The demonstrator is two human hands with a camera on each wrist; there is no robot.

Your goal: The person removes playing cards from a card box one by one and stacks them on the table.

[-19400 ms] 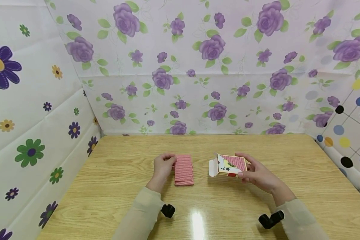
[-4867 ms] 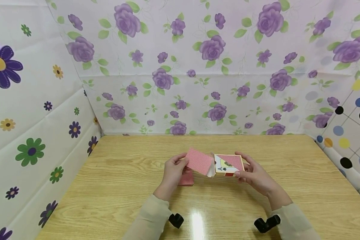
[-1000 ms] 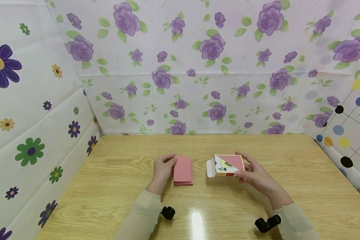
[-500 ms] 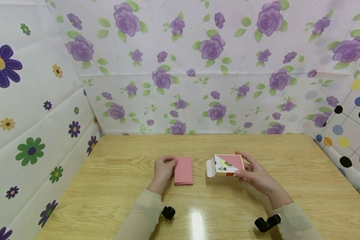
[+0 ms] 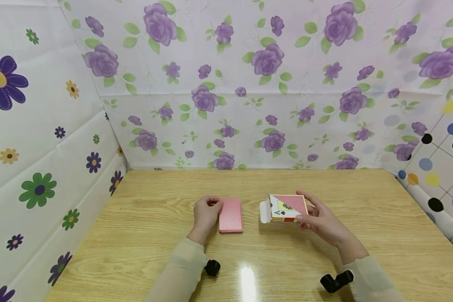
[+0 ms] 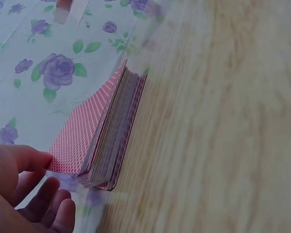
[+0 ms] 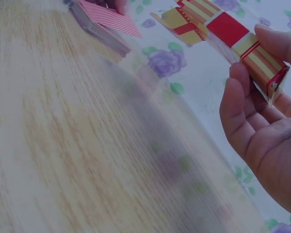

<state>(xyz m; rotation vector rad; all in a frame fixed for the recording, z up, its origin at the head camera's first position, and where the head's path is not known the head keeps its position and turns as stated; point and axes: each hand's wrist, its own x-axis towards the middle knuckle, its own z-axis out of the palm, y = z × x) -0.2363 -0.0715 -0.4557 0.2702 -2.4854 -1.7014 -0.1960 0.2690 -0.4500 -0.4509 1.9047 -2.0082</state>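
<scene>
A stack of red-backed playing cards (image 5: 230, 218) lies face down on the table, left of centre. At its far left corner my left hand (image 5: 205, 214) pinches a playing card (image 6: 89, 131) on top. In the left wrist view that card's near corner is bent up off the stack, and the other fingers curl loosely below. My right hand (image 5: 322, 220) holds a card box (image 5: 290, 207) above the table by its right end, thumb on the near side. The box shows an ace of spades, and its flap (image 5: 265, 212) hangs open toward the stack. Its inside is hidden.
The wooden table (image 5: 143, 260) carries a bright light reflection near its front. Flowered cloth (image 5: 234, 96) hangs behind and at the left, with a dotted cloth (image 5: 438, 176) at the right. Black wrist mounts (image 5: 212, 267) sit at both sleeves.
About five seconds ago the left hand held a card against the box's opening; now it is back at the stack. Over the last second, the top card has shifted slightly; the right hand stays still.
</scene>
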